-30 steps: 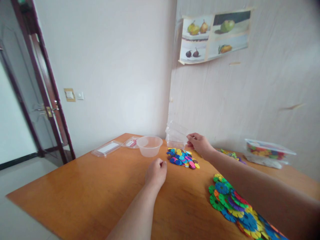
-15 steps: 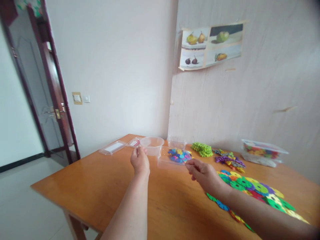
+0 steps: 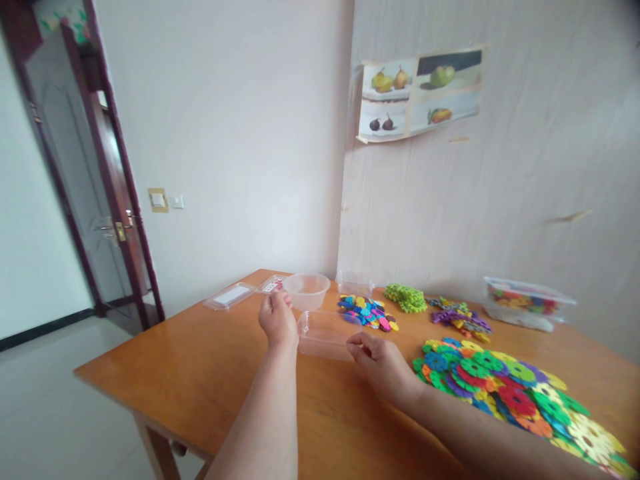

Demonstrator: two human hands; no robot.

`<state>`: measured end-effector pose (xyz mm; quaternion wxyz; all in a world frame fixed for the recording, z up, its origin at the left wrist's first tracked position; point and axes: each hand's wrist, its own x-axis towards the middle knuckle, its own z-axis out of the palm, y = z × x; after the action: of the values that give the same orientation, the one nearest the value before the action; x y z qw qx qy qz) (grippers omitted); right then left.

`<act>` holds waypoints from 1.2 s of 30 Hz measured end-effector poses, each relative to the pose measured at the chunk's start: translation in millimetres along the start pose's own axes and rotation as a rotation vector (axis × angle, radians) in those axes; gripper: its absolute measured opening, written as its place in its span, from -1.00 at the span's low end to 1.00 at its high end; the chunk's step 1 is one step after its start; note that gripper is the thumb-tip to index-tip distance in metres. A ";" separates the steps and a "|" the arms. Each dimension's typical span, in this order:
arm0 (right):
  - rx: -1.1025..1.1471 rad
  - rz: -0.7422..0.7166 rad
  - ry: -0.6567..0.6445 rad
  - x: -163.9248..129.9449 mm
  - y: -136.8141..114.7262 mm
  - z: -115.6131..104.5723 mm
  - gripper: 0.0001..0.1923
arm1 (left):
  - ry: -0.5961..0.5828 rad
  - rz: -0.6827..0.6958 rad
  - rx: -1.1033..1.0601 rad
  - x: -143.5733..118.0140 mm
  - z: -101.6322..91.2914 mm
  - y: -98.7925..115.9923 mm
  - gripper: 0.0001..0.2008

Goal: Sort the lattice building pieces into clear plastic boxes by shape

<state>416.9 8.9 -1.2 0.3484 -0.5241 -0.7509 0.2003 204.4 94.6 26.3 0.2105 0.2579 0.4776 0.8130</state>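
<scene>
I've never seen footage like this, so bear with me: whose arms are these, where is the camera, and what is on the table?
The camera sits on a person's head, looking forward and down, so both arms are that person's own. The left hand and right hand together hold a clear, empty tray just above the wooden table. On the table lie a clear bowl, a mixed pile of discs, a green pile, a purple pile, a large spread of coloured discs, a flat lid and a closed box of pieces near the wall.
</scene>
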 end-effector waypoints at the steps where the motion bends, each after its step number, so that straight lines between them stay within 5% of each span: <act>1: -0.008 0.008 -0.002 -1.6 1.1 -0.1 -0.72 | -0.001 0.003 -0.001 0.3 0.0 -0.4 -0.72; 16: 0.073 -0.013 -0.043 -19.1 -6.1 7.7 -0.37 | -0.017 0.081 0.066 -2.2 0.7 7.3 -0.75; 24: -0.103 -0.059 -0.043 -35.1 -17.5 -10.3 -0.50 | -0.050 0.122 0.084 -4.6 -0.1 10.5 -0.75; 36: -0.105 -0.100 -0.015 -28.6 -22.3 -4.1 -0.46 | -0.126 0.204 0.174 -3.0 -1.3 3.5 -0.69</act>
<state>411.4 -26.1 7.4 0.3244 -0.5019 -0.7882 0.1469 205.6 90.4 28.3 0.1333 0.3728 0.5036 0.7679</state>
